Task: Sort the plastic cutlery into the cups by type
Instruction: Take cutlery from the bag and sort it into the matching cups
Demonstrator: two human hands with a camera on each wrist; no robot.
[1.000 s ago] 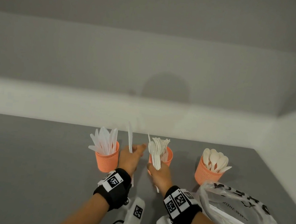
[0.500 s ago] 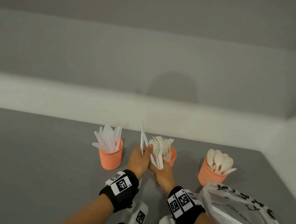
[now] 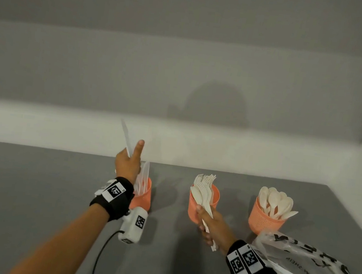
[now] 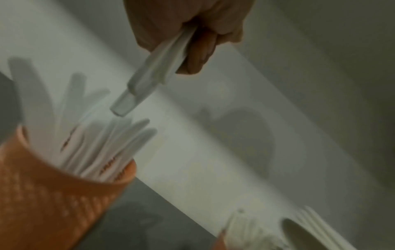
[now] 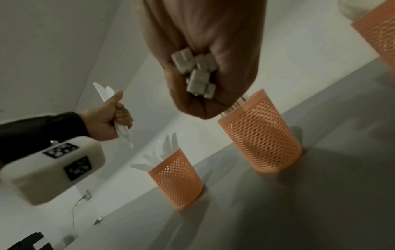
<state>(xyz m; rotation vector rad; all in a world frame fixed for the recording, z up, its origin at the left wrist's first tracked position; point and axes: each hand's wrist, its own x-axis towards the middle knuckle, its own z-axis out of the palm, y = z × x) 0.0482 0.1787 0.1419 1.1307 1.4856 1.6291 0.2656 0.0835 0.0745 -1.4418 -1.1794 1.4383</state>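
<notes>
Three orange mesh cups stand in a row on the grey table. My left hand point(image 3: 128, 164) is raised above the left cup point(image 3: 143, 197), which holds white knives, and grips two white knives point(image 3: 126, 137), blades up, handles point(image 4: 147, 84) pointing down toward that cup point(image 4: 55, 194). My right hand point(image 3: 211, 224) holds a bundle of cream spoons and forks point(image 3: 202, 197) in front of the middle cup point(image 3: 213, 195), which holds forks. The handle ends point(image 5: 195, 72) stick out of that fist. The right cup point(image 3: 263, 221) holds spoons.
A crumpled clear plastic bag point(image 3: 309, 271) with black lettering lies at the right, near my right wrist. A white wall runs along the table's far edge. Bare grey table point(image 3: 19, 184) stretches to the left of the cups. A cable hangs from my left wrist.
My left hand has pulled knives away from the bundle and moved left and up, over the knife cup. My right hand has drawn back toward me with the remaining cutlery.
</notes>
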